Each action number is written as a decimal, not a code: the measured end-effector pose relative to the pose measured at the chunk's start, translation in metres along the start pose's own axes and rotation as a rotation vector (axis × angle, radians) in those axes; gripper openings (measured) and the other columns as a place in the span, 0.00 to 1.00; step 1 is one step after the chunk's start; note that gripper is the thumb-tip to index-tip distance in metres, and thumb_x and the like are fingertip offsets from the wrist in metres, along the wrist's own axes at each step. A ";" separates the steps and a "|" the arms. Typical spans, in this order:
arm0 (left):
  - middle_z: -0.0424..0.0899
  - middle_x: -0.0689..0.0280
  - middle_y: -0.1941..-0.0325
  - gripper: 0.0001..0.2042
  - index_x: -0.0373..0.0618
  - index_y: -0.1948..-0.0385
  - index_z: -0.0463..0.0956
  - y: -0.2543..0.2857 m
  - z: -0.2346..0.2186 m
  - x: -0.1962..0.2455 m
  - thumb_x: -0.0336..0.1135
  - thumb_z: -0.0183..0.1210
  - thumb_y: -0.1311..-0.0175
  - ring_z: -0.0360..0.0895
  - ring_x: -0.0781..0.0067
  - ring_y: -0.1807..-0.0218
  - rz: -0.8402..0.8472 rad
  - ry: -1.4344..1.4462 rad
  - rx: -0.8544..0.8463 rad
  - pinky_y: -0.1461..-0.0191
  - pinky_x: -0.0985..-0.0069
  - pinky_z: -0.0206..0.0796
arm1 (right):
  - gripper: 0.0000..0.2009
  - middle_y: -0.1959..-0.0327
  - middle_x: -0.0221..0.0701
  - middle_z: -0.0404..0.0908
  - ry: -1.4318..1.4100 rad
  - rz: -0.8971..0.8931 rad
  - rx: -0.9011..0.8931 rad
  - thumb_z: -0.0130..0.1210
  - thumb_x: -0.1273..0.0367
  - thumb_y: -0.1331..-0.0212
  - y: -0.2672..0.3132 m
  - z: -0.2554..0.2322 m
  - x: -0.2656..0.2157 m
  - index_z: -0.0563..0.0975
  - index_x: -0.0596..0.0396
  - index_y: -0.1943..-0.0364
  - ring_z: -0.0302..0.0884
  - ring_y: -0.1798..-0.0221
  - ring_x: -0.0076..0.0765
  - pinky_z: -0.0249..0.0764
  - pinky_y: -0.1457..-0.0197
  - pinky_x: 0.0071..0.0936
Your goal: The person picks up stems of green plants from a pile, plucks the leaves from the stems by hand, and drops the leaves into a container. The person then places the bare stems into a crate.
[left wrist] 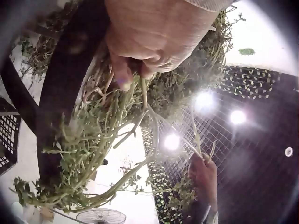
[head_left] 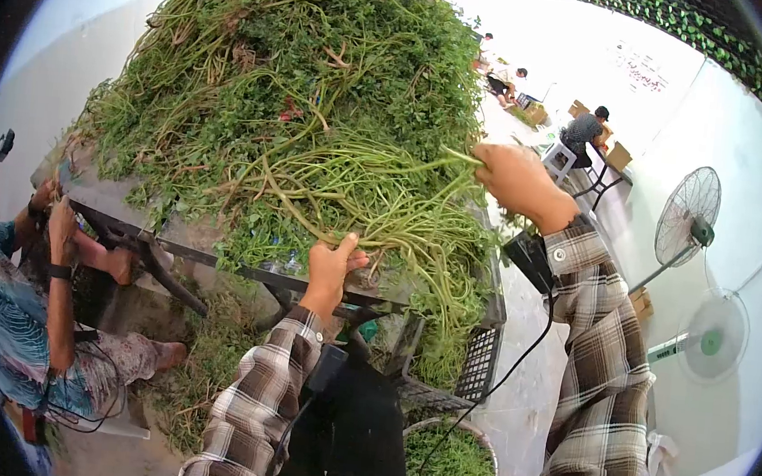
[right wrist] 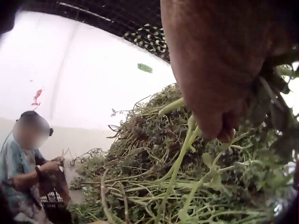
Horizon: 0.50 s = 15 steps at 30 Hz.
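A big heap of green leafy stems (head_left: 323, 70) covers the dark table. At its near edge my left hand (head_left: 331, 274) pinches a long stem between thumb and fingers. The left wrist view shows this forked stem (left wrist: 144, 93) coming down from the fingertips. Raised to the right of the heap, my right hand (head_left: 521, 185) grips stems (head_left: 459, 157), whose pale ends stick out past the fingers. Loose stems (head_left: 436, 234) spread between the two hands and hang over the table edge. In the right wrist view, the right hand (right wrist: 219, 70) hides part of what it holds.
Below the table edge stands a black crate (head_left: 480, 365) with greens hanging into it. A round tub (head_left: 493, 470) of cut greens sits on the floor. Another person (head_left: 56, 327) works at the left. Fans (head_left: 689, 215) stand at the right, and a cable (head_left: 515, 368) hangs from my right wrist.
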<state>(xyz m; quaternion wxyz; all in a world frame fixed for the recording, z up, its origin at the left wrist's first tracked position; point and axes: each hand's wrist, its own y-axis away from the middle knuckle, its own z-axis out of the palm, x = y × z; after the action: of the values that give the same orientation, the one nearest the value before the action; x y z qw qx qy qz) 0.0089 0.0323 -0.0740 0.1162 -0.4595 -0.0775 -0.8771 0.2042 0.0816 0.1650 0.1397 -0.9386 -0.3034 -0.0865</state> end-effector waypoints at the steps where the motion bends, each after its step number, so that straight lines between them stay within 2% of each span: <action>1: 0.76 0.59 0.69 0.12 0.28 0.65 0.71 0.000 -0.001 -0.001 0.32 0.56 0.39 0.78 0.70 0.71 -0.004 -0.023 -0.002 0.72 0.79 0.76 | 0.09 0.74 0.45 0.75 -0.096 0.062 -0.063 0.50 0.67 0.48 0.008 0.001 -0.003 0.72 0.57 0.67 0.73 0.67 0.54 0.68 0.62 0.46; 2: 0.76 0.59 0.69 0.12 0.28 0.65 0.71 0.002 0.001 0.000 0.32 0.56 0.39 0.78 0.70 0.71 -0.017 -0.020 -0.006 0.72 0.79 0.76 | 0.10 0.73 0.45 0.76 -0.157 0.083 -0.087 0.51 0.65 0.46 0.014 0.013 0.001 0.73 0.58 0.65 0.74 0.67 0.54 0.69 0.62 0.45; 4: 0.76 0.60 0.74 0.13 0.29 0.66 0.71 0.003 0.002 0.003 0.34 0.57 0.40 0.78 0.72 0.73 0.019 -0.005 -0.008 0.72 0.81 0.77 | 0.11 0.74 0.43 0.77 -0.287 0.170 -0.156 0.52 0.62 0.45 0.027 0.041 0.000 0.75 0.57 0.69 0.76 0.70 0.48 0.71 0.64 0.42; 5: 0.75 0.60 0.73 0.14 0.28 0.64 0.70 -0.001 0.000 0.001 0.34 0.57 0.40 0.78 0.72 0.72 -0.003 0.000 -0.027 0.71 0.81 0.78 | 0.13 0.74 0.43 0.77 -0.351 0.152 -0.173 0.53 0.62 0.45 0.034 0.059 0.001 0.75 0.59 0.69 0.76 0.71 0.47 0.72 0.64 0.40; 8: 0.75 0.59 0.72 0.14 0.27 0.63 0.69 0.003 0.001 0.003 0.33 0.57 0.40 0.78 0.72 0.72 0.040 0.006 -0.027 0.70 0.81 0.78 | 0.16 0.70 0.49 0.78 -0.536 0.180 -0.342 0.56 0.63 0.47 0.052 0.090 -0.006 0.74 0.66 0.65 0.76 0.67 0.50 0.71 0.61 0.41; 12: 0.75 0.59 0.71 0.14 0.27 0.64 0.69 0.001 -0.001 0.000 0.33 0.57 0.40 0.78 0.71 0.71 0.040 -0.010 -0.032 0.69 0.80 0.79 | 0.18 0.67 0.53 0.77 -0.603 0.166 -0.284 0.57 0.63 0.48 0.064 0.127 -0.013 0.73 0.68 0.62 0.76 0.62 0.53 0.70 0.58 0.42; 14: 0.75 0.59 0.71 0.14 0.27 0.64 0.69 0.001 0.002 0.001 0.33 0.57 0.40 0.78 0.71 0.71 0.032 -0.004 -0.013 0.69 0.80 0.79 | 0.23 0.62 0.54 0.76 -0.667 0.102 -0.186 0.57 0.62 0.48 0.066 0.145 -0.014 0.71 0.69 0.55 0.74 0.56 0.55 0.69 0.54 0.41; 15: 0.75 0.60 0.71 0.14 0.28 0.64 0.70 0.001 0.001 0.001 0.33 0.57 0.40 0.78 0.72 0.71 0.027 0.004 0.006 0.69 0.80 0.79 | 0.26 0.59 0.55 0.75 -0.648 0.117 -0.139 0.58 0.62 0.49 0.067 0.149 -0.018 0.68 0.67 0.49 0.73 0.53 0.55 0.68 0.51 0.39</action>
<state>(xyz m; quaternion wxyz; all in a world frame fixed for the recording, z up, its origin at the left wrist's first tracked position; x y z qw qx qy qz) 0.0096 0.0312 -0.0726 0.1294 -0.4586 -0.0736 -0.8761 0.2412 0.0662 0.0057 -0.0236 -0.9404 -0.2712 0.2039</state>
